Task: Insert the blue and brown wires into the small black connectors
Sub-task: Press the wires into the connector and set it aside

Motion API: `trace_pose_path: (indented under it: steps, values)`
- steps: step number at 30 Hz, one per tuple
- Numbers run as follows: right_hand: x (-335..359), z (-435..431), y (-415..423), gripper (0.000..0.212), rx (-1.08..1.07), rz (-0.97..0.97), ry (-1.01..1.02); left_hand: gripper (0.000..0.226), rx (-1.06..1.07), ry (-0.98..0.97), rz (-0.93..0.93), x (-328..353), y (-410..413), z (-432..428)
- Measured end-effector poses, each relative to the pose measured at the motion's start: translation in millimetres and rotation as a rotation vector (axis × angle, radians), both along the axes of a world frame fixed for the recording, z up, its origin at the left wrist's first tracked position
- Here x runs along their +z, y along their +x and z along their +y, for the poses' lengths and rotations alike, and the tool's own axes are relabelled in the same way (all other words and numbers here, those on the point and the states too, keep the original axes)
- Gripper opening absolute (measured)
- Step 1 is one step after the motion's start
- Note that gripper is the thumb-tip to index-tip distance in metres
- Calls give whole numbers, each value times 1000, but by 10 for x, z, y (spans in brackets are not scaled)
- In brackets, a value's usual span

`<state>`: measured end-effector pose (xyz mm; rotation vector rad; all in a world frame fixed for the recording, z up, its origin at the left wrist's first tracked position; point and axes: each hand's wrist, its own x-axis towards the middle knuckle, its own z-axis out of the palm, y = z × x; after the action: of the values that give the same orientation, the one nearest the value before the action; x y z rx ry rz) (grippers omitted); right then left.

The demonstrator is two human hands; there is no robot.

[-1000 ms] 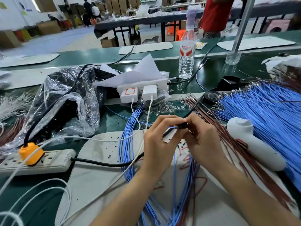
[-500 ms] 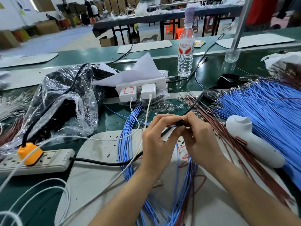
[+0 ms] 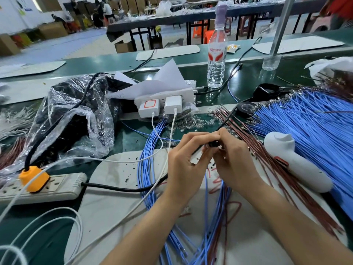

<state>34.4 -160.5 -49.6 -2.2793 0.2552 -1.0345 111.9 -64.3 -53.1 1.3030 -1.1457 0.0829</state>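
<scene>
My left hand and my right hand meet fingertip to fingertip over the white mat. Pinched between them is a small black connector; both hands grip it. A blue wire and a brown wire hang down from under the hands. A bundle of blue wires curves over the mat left of my left hand. Loose brown wires fan out right of my right hand, beside a big pile of blue wires. How the wire ends sit in the connector is hidden by my fingers.
A white handheld tool lies on the wires at right. A power strip with an orange plug sits at left, its black cable crossing the mat. White chargers, a crumpled plastic bag and a water bottle stand behind.
My hands have closed tighter around the connector, left fingers curling over it. The blue wire that ran left from the fingertips is no longer seen there.
</scene>
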Motion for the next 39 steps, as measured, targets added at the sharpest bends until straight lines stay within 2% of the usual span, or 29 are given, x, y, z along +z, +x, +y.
trace_pose_path:
  steps: [18, 35, 39]
  values:
    - [23, -69, -56, 27, -14, -65, -78, 20, 40, 35, -49, -22, 26, -17]
    - [4, -58, -29, 17, -10, -109, -33, 24, 30, 19, -70, 21, 19, 5]
    - [-16, -63, -13, 16, -11, -101, -15, 18, 49, 15, -88, 18, 21, 8]
